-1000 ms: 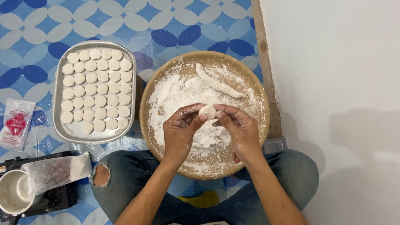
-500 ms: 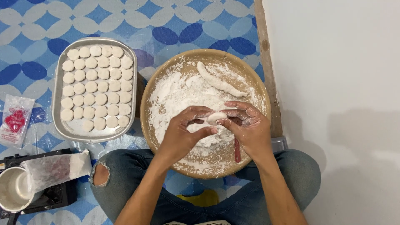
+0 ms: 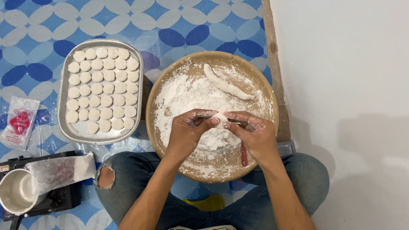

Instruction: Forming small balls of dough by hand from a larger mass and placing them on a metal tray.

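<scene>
1. A person sits cross-legged in torn jeans [image 3: 128, 191] on a blue-and-white patterned floor mat [image 3: 179, 25], the work drawn in close against the knees so both arms reach it without stretching.

2. The left hand [image 3: 187, 132] and right hand [image 3: 251, 134] meet over the middle of a round wooden tray [image 3: 272, 98]. Both pinch a small white dough piece [image 3: 220, 119] between fingertips, fingers curled in around it, apparently to shape it.

3. A heap of flour [image 3: 191, 93] lies directly under the hands, so the piece is worked above it and dust falls back into the tray. A red-handled tool [image 3: 243, 154] lies in the flour, partly under the right hand.

4. Beyond the hands, a long dough roll [image 3: 226, 85] rests at the tray's far side, within reach yet out of the way.

5. To the left, a metal tray [image 3: 64, 106] holds flat dough rounds [image 3: 102, 88] in neat rows, just beside the wooden one.

6. Farther left lie a small packet [image 3: 19, 121], a clear bag [image 3: 59, 172] and a metal pot [image 3: 15, 191] on a burner [image 3: 59, 200].
</scene>
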